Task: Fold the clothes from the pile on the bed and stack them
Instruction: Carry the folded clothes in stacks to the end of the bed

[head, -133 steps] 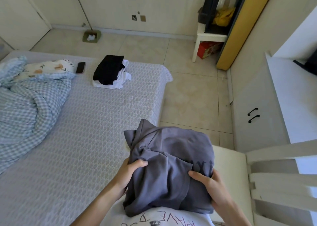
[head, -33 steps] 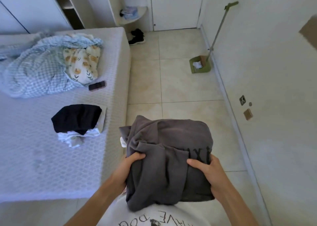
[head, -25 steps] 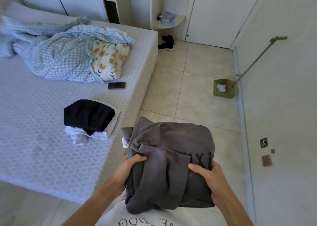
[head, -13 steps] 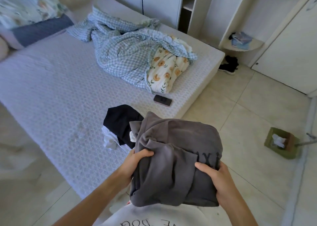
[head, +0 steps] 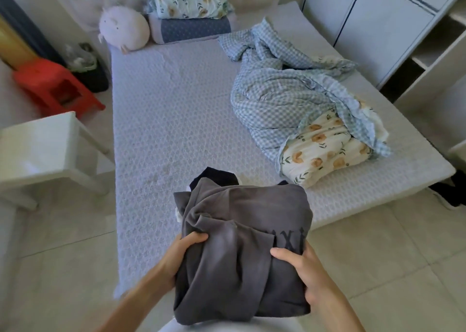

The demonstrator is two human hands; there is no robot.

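Grey cloth fills the space in front of the person: a folded grey garment [head: 242,251] with dark lettering on one side, held up at chest height over the foot of the bed [head: 171,120]. The left hand [head: 180,254] grips its left edge, thumb pressed on top and fingers tucked out of sight beneath; the right hand [head: 306,271] clasps the right edge the same way, thumb lying across the fabric. Just beyond the bundle, partly hidden by it, a black folded piece [head: 218,176] lies on the mattress with a sliver of white cloth showing beside it. Further up the bed on the right sprawls a crumpled blue checked quilt [head: 285,99], wrapped around a cream flowered cover [head: 325,152]. At the headboard sit a round white plush toy [head: 123,27] and a blue pillow [head: 191,29] with a flowered one on top. A red plastic stool [head: 54,87] stands on the floor to the left, near a white table [head: 37,147].
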